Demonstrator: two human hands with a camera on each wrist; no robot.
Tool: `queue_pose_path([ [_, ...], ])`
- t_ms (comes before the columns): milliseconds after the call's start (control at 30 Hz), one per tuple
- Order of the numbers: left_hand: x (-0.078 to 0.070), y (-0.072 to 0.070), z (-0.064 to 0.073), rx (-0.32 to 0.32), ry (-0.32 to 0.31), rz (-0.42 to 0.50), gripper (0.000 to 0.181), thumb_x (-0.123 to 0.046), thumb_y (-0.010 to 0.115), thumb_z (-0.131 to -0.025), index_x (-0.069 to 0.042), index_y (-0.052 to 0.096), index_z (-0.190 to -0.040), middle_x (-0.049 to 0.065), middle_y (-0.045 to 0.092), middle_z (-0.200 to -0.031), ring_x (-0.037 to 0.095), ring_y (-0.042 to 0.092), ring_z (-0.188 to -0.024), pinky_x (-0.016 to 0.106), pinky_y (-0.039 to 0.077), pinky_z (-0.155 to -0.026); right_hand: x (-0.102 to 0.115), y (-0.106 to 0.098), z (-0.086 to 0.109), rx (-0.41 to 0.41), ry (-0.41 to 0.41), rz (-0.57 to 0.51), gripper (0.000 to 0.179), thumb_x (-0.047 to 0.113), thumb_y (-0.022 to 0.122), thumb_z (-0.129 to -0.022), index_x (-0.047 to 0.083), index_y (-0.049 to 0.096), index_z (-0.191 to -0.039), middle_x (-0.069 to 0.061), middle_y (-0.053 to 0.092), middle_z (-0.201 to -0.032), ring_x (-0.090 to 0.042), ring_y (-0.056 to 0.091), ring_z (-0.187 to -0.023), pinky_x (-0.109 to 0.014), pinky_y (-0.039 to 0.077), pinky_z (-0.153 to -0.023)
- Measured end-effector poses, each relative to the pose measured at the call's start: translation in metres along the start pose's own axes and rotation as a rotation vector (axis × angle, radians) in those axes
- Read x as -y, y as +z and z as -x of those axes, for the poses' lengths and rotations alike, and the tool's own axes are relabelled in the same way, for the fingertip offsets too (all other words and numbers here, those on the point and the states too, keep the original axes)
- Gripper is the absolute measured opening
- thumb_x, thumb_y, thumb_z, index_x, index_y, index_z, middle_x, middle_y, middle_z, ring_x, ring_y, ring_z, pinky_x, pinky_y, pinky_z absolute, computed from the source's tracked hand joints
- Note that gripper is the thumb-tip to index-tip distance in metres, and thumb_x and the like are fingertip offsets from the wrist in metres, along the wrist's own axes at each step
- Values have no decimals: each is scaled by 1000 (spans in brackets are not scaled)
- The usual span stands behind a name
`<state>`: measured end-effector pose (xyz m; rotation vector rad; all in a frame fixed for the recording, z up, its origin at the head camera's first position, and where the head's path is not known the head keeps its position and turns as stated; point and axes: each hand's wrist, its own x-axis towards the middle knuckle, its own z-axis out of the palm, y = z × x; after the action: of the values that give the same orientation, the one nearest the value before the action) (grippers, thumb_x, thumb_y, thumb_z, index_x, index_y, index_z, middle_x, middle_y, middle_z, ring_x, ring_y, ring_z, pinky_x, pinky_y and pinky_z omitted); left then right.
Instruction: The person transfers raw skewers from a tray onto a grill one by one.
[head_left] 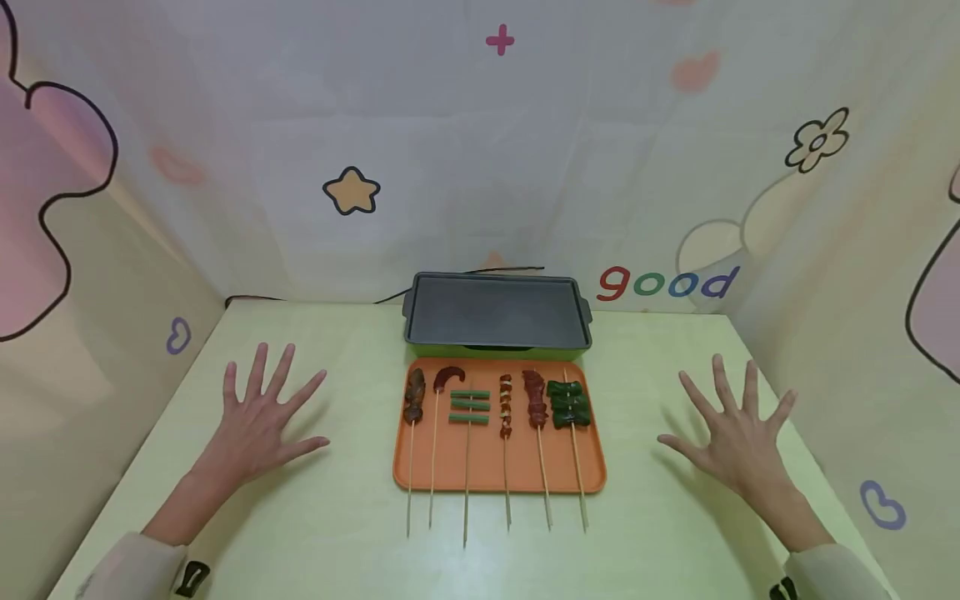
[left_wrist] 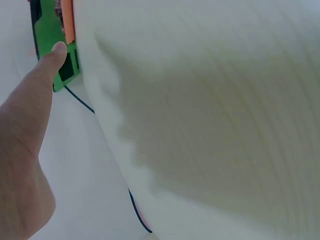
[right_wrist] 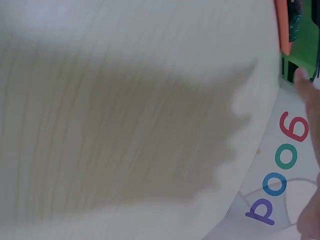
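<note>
My left hand is spread wide over the table's left side, holding nothing. On the right side my right hand has its fingers splayed too, with nothing in it. Between them lies an orange tray of skewers: brown chunks, a curled dark red piece, green stalks, small red and white pieces, red meat and folded dark green pieces. Their bare sticks stick out over the tray's near edge. In each wrist view a thumb shows, with a hand's shadow on the tabletop.
Right behind the tray stands a flat grill with a dark plate and green base. A black cord runs from its left side along the back edge. Printed cloth walls enclose the pale wooden table at the back and sides.
</note>
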<state>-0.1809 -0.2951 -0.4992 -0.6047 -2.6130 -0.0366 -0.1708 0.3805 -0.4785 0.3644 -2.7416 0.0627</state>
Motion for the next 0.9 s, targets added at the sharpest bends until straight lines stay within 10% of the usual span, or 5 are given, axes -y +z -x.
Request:
queue_pose_path([
  [267,-13,-5,-2,127,-163,220,100,-66,69,-84,-34,19,-164,20,7,-172,45,-3,-158,77,6,-112,7,-5,-3,151,159,-220,109,51,77,-84,27,9,-166,-34,0,-166,-65,-7,-148,-91,-5,-101],
  [433,-16,-11,-9,163,-219,274,103,-60,72,-85,-29,16,-165,24,22,-167,48,18,-153,71,18,-111,10,-5,-5,154,157,-462,110,29,82,-85,15,9,-166,-41,-1,-163,-68,2,-146,-86,8,-106],
  [633,-21,-14,-15,187,-223,387,99,-50,76,-88,-19,21,-165,25,42,-158,48,40,-141,71,34,-106,20,-10,-5,166,197,-596,99,28,77,-92,17,11,-166,-34,12,-165,-67,24,-140,-81,29,-101],
  [900,-42,-6,-17,268,-256,654,95,-43,75,-92,-14,21,-164,22,43,-159,45,39,-143,69,33,-112,34,-15,-1,235,224,-642,91,31,72,-96,17,14,-166,-29,32,-162,-58,38,-140,-62,39,-112],
])
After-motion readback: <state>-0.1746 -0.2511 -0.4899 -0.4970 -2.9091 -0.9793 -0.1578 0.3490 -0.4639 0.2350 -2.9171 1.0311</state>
